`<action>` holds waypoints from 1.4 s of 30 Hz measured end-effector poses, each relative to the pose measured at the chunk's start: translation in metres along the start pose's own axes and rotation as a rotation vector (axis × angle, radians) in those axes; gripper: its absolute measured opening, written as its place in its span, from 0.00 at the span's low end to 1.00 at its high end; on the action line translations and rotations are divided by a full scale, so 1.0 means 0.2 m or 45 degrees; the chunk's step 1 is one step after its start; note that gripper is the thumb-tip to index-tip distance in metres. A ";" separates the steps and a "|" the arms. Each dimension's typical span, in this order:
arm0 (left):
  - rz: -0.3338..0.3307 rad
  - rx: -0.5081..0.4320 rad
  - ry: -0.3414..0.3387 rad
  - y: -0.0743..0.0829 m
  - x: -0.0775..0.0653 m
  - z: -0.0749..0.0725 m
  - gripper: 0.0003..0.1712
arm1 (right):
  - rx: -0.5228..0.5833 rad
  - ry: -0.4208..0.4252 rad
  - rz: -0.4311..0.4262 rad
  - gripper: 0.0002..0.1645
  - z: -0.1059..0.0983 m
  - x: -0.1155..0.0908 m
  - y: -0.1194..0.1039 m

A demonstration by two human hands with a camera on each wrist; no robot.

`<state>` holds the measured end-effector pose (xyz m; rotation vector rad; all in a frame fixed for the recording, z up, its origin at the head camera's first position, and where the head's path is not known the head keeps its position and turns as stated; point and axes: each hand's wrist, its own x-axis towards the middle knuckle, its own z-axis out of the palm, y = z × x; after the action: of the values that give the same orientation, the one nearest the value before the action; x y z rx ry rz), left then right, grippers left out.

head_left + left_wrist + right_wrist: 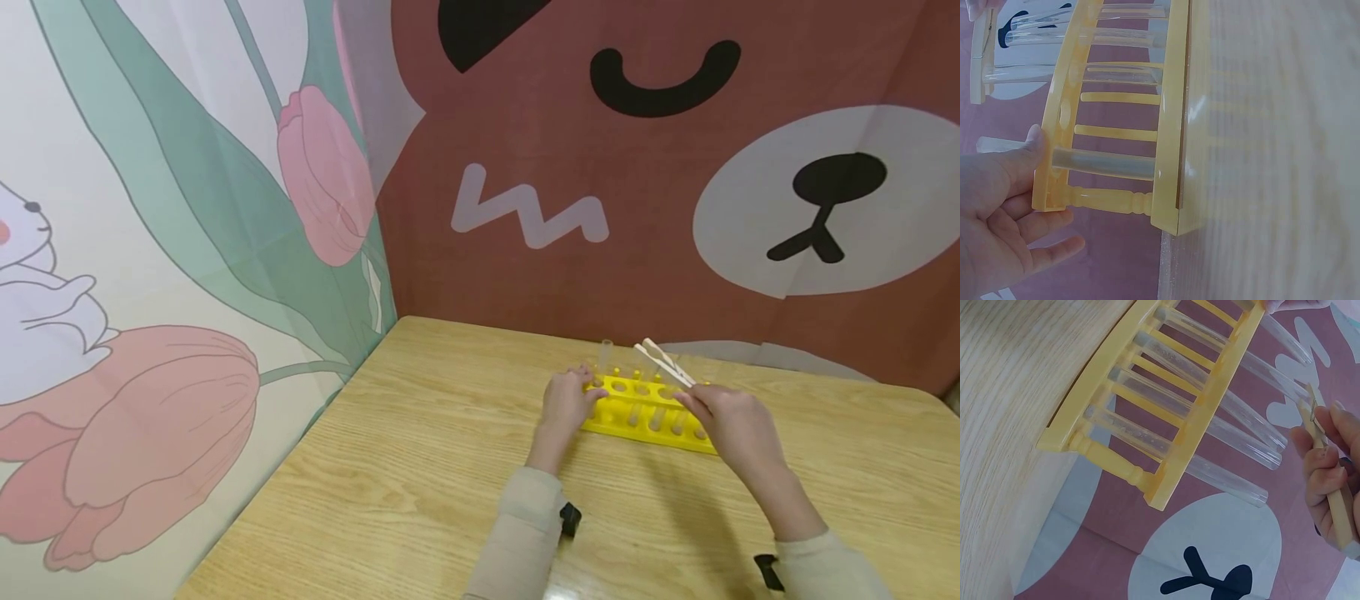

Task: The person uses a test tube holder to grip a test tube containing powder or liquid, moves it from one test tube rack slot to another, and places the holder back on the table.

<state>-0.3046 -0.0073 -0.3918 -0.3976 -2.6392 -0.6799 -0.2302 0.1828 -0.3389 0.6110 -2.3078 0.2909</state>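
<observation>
A yellow test tube rack (pixel 645 433) stands upright on the table, holding several clear test tubes (pixel 1235 481). My left hand (pixel 564 404) grips the left end of its upper bar, thumb on the bar in the left wrist view. One tube (pixel 1104 164) sits in the rack beside that hand. Above the rack's right part, my right hand (pixel 742 423) holds a wooden test tube clamp (pixel 663 363) that slants up and to the left. In the right wrist view the clamp's end is at one tube's mouth; whether it pinches the tube I cannot tell.
The wood-grain table (pixel 405 467) spreads out around the rack. Behind it hangs a brown cloth (pixel 495 283) with a bear face, and a flower-printed cloth (pixel 172 350) covers the left side. A dark strap piece (pixel 570 519) shows at the left wrist.
</observation>
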 end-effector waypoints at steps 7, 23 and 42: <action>0.001 -0.018 0.012 0.00 0.00 0.00 0.20 | 0.004 0.019 -0.003 0.10 0.01 0.00 0.00; 0.015 -0.075 0.027 0.00 0.00 0.00 0.21 | 0.002 0.080 -0.024 0.19 0.01 0.00 0.00; -0.010 -0.069 0.026 0.00 0.01 0.02 0.21 | -0.004 0.069 -0.003 0.21 0.01 -0.01 -0.02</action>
<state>-0.3071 -0.0062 -0.3940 -0.3933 -2.6087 -0.7560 -0.2275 0.1792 -0.3411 0.5972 -2.2548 0.2992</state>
